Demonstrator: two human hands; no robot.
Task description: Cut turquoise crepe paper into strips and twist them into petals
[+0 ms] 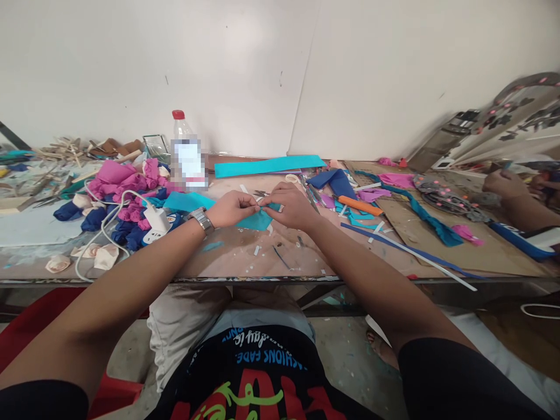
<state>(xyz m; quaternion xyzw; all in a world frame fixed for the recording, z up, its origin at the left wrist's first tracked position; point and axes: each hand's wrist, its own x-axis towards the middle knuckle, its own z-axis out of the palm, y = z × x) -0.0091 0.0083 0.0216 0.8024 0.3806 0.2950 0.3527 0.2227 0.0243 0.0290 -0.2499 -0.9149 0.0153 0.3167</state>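
Both hands meet over the middle of the table, pinching a piece of turquoise crepe paper. My left hand, with a metal watch on its wrist, grips the paper between thumb and fingertips. My right hand is bent over the same paper from the other side, its fingers closed on it. The paper's lower part hangs out beneath the fingers. Just behind the hands lies a pair of scissors, partly hidden. A long turquoise strip stretches along the back of the table.
Left stand pink and blue crepe paper flowers, a white charger with cable and a red-capped bottle behind a phone. To the right lie an orange cutter, paper strips and cardboard. Another person's hand is far right.
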